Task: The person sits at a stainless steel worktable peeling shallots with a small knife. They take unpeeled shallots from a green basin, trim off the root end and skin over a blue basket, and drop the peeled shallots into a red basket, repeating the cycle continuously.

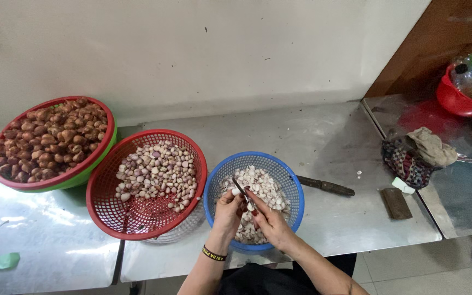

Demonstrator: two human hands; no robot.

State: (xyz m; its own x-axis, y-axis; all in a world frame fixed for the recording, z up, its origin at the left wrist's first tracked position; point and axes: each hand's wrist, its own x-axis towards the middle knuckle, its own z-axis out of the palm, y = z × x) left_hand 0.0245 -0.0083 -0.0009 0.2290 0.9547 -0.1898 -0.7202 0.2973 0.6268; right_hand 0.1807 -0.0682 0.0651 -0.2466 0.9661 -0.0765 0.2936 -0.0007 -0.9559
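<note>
Head view: a person's two hands meet over a blue basket at the near edge of a steel table. The left hand, a black band at its wrist, is closed around a small pale shallot held at the fingertips. The right hand grips a small knife, its dark blade angled up and left against the shallot. Both hands hover just above the basket's contents, a heap of white and pale-purple peeled pieces that nearly covers the bottom.

Just left of it, rim almost touching, stands a red mesh basket, tilted slightly, holding pinkish-white shallots gathered in its upper half; the nearer part of its floor is bare. Farther left sits a red basket nested in a green one, piled high with brown, unpeeled shallots.

To the right of the blue basket, a larger dark-handled knife lies flat on the table. Beyond it are a dark rectangular block, a crumpled patterned cloth with a beige rag on top, and, at the far right corner, a red bowl holding a plastic bottle and green bags.
</note>
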